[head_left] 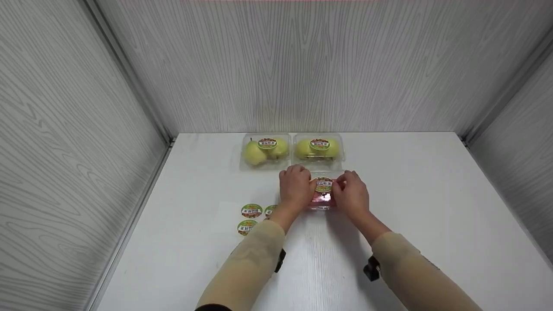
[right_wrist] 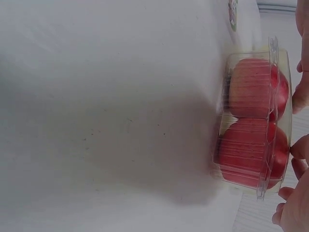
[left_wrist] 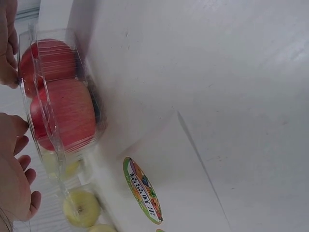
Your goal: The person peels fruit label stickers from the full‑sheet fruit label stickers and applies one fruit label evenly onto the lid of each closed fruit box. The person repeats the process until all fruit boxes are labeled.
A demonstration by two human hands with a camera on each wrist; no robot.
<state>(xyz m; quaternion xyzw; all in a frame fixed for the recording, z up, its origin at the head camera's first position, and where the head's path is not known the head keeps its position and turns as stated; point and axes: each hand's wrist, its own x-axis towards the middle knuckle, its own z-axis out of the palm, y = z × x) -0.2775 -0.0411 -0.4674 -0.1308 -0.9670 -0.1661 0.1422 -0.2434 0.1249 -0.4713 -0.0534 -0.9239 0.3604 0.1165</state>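
A clear plastic box (right_wrist: pixel 219 145) holding two red apples (left_wrist: pixel 67 113) sits on the white table below my hands. An oval fruit sticker (head_left: pixel 323 184) lies at the top of its lid. My left hand (head_left: pixel 296 186) pinches the sticker's left edge, fingers curled, close against the lid. At the opposite edge, my right hand (head_left: pixel 352 193) pinches it between thumb and forefinger. Fingertips of both hands touch or nearly touch the lid in the wrist views. The hands cover the box's sides in the head view.
Behind stand two clear boxes of yellow-green pears, a left box (head_left: pixel 244 164) and a right box (head_left: pixel 341 151), each with an oval sticker on its lid. Loose oval stickers (head_left: pixel 251 211) lie left of my left forearm, partly hidden by it. Pale wood-grain panels (head_left: pixel 276 65) enclose the table.
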